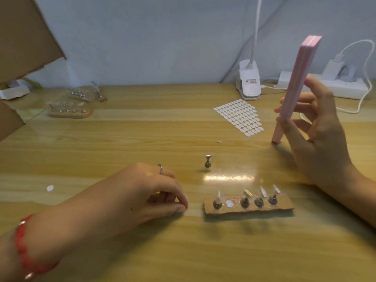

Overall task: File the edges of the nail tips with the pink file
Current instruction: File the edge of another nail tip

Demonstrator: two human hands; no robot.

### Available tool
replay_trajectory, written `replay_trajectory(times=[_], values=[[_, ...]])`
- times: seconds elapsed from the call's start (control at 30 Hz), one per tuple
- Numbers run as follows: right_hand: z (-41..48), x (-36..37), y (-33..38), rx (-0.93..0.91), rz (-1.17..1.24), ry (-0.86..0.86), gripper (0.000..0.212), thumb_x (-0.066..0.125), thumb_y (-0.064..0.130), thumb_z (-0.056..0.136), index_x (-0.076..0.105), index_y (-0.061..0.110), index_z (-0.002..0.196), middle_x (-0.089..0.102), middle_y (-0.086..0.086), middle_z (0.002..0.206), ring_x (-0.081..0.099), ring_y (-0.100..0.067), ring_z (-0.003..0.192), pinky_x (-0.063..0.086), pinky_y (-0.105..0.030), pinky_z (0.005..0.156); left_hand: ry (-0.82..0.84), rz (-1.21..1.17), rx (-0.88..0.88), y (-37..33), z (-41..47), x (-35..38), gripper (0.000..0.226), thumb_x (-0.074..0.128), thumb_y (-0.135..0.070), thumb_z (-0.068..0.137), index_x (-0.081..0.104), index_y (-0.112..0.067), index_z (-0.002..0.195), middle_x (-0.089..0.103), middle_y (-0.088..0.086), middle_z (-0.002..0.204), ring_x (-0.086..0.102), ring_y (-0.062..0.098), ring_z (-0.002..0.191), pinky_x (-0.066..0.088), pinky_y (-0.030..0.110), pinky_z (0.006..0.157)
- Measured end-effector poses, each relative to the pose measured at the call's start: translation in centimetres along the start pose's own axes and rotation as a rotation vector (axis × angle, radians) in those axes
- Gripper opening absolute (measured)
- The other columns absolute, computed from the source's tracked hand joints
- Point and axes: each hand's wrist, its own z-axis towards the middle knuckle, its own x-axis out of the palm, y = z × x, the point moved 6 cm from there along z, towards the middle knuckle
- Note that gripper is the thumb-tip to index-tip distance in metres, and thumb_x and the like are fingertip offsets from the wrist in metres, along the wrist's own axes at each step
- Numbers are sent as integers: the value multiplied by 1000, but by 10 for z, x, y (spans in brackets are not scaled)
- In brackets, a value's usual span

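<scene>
No legible text; label [250, 81] on the white clip lamp [249, 91] too blurred.

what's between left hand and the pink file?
Head view: one small metal stand, upright on the table, roughly midway between the left hand and the pink file held by the right hand. Nothing else on that stretch.
</scene>
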Motion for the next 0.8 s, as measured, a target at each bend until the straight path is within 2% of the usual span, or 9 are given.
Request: replay_trajectory(times=[0.23, 0.33, 0.4, 0.47, 0.57, 0.63, 0.8], values=[[0, 1, 1, 12, 20, 27, 64, 54, 28, 88, 29, 14, 145, 51, -6, 125, 57, -19, 115, 51, -21, 89, -25, 150, 8, 6, 11, -5, 10, 62, -36, 84, 70, -30, 86, 59, -22, 79, 47, -18, 70, 35, -1, 64], [0, 1, 2, 3, 21, 23, 62, 54, 28, 89, 30, 16, 144, 50, -2, 124, 58, -18, 114, 51, -18, 89, -89, 126, 15, 9, 20, -9, 4, 68, -31, 86, 71, -28, 86, 64, -19, 79, 55, -10, 71, 41, 5, 63], [-1, 1, 2, -10, 14, 22, 59, 53, 28, 89, 29, 22, 142, 49, 0, 124, 58, -15, 112, 50, -14, 89, -198, -16, -29, 13, 26, -16, 5, 72, -32, 82, 71, -28, 84, 68, -16, 79, 62, 0, 73, 47, 13, 61], [-1, 2, 3, -21, 17, 26, 57, 53, 27, 90, 27, 25, 140, 49, 0, 123, 57, -13, 111, 49, -12, 89, -309, -285, -110, 18, 34, -21, 9, 73, -34, 78, 70, -28, 83, 70, -13, 79, 64, 3, 71, 50, 15, 60], [-1, 1, 1, -28, 17, 29, 56, 55, 19, 92, 27, 24, 140, 50, -1, 124, 58, -16, 111, 50, -15, 89, -381, -609, -155, 24, 48, -20, 21, 70, -26, 75, 58, -17, 88, 69, -2, 78, 69, 16, 77, 55, 26, 58], [-1, 1, 1, -33, 17, 32, 56, 56, 17, 92, 28, 23, 140, 51, -3, 124, 58, -16, 111, 50, -15, 89, -403, -736, -171, 27, 56, -18, 27, 68, -22, 77, 49, -12, 93, 68, 1, 80, 71, 22, 80, 55, 28, 55], [-1, 2, 3, -36, 24, 38, 55, 54, 22, 91, 28, 24, 139, 52, -5, 124, 58, -12, 108, 49, -12, 88, -487, -901, -222, 34, 69, -10, 30, 69, -13, 79, 43, -12, 95, 68, 3, 78, 69, 20, 76, 50, 25, 52]])
